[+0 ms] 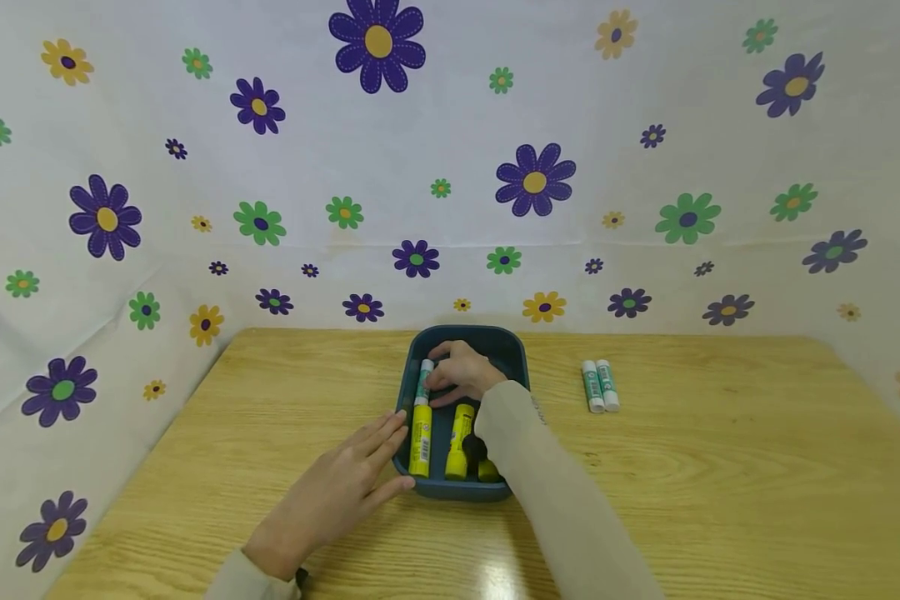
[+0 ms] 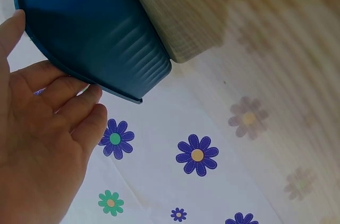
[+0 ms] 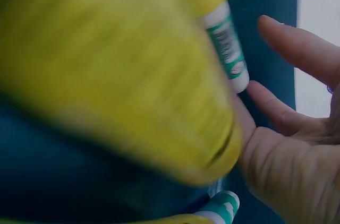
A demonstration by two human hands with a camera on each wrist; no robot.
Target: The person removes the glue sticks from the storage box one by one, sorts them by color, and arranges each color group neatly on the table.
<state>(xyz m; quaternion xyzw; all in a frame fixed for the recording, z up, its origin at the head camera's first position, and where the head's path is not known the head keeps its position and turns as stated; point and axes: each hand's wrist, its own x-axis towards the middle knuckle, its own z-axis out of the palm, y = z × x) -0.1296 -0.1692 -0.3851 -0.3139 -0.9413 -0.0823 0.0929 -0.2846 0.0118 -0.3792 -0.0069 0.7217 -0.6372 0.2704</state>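
Note:
A dark blue bin (image 1: 457, 492) stands on the table. My left hand (image 1: 345, 487) rests against its left rim, fingers extended and thumb at the near corner. My right hand (image 1: 461, 372) reaches inside, fingers spread beside a green-and-white glue stick (image 1: 423, 383). In the right wrist view, a fingertip is right at the white end of that glue stick (image 3: 228, 49). Yellow glue sticks (image 1: 421, 442) lie in the near half, one partly hidden under my right sleeve. Another green-and-white glue stick (image 3: 226, 208) shows low in the right wrist view.
Two green-and-white glue sticks (image 1: 600, 387) lie side by side on the wooden table (image 1: 720, 467), right of the bin. A white flower-print cloth (image 1: 450, 150) hangs behind the table and along its sides.

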